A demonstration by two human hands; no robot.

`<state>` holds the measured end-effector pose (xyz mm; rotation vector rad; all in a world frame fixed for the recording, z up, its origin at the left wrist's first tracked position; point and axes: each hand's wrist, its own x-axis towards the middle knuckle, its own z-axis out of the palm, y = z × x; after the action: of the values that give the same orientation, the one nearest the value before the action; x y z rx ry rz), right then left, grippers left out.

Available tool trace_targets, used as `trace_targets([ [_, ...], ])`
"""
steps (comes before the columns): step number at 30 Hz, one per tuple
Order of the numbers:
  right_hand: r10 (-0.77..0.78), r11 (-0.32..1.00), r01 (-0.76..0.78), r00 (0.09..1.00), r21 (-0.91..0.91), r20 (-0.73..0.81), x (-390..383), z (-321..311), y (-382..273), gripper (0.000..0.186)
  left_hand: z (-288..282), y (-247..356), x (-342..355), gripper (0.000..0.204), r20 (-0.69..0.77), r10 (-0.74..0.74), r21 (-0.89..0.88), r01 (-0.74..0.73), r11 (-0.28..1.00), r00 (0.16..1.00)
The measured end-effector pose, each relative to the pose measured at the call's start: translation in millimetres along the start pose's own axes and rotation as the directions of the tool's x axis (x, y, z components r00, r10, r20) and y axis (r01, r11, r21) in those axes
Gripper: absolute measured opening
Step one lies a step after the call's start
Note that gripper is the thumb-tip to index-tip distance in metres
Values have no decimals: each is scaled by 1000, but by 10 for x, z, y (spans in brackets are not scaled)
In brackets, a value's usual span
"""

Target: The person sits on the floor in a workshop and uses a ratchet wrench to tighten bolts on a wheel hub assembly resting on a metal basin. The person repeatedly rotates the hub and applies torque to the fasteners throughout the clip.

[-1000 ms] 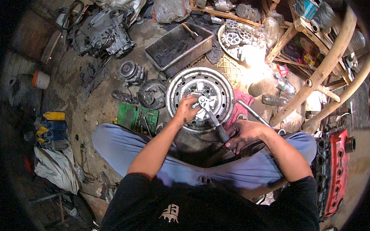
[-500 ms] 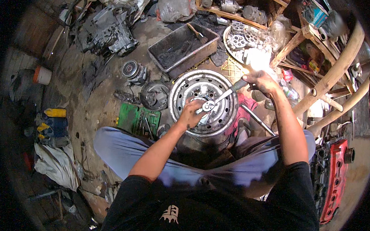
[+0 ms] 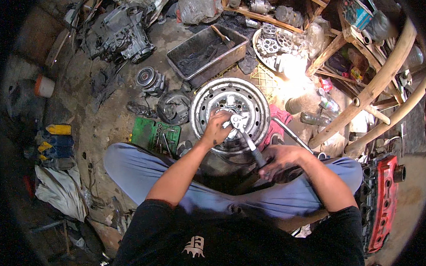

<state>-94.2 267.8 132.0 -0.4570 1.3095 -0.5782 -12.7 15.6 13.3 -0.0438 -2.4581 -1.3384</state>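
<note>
A steel wheel rim [image 3: 198,103] lies flat in front of my crossed legs, with a metal part set in its middle. Over that part sits the round head of a ratchet wrench [image 3: 245,138], its dark-gripped handle slanting toward my right knee. My left hand [image 3: 216,128] is curled round the ratchet's head, fingertips partly hidden. My right hand [image 3: 282,159] has its fingers at the handle's end, darkened with grease. What the socket end sits on cannot be seen.
An open green socket case [image 3: 145,133] lies left of the rim. Beyond it stand a pulley part [image 3: 150,79] and a black tray [image 3: 173,64] with a brush. A metal bar [image 3: 293,136] lies on the right, near wooden poles [image 3: 362,102] and a red engine cover [image 3: 383,204].
My right hand has swung the ratchet handle from the upper right round toward me. My left hand stays at the ratchet's head. The view has shifted slightly.
</note>
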Motion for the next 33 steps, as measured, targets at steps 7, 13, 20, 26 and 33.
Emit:
trace_targets([
  [7, -64, 950, 23, 990, -310, -122, -296, -711, -151, 46, 2, -83, -54, 28, 11, 40, 6, -40, 999, 999],
  [13, -179, 960, 278, 667, 19, -723, -127, -1362, -261, 23, 8, -10, 16, 27, 42, 19, 12, -20, 1000, 999],
  [20, -253, 804, 589, 459, 79, -852, 138, -1158, -242, 25, 27, -54, -22, 23, -9, 41, 7, -41, 999, 999],
  [26, -166, 970, 236, 815, 56, -555, -464, -637, -152, 31, 44, -58, -44, 22, -23, 14, 1, -14, 1000, 1000],
  [33, -45, 999, 48, 944, 0, -328, -427, -195, -195, 40, 85, -121, -53, 24, -9, 24, -10, -24, 1000, 1000],
])
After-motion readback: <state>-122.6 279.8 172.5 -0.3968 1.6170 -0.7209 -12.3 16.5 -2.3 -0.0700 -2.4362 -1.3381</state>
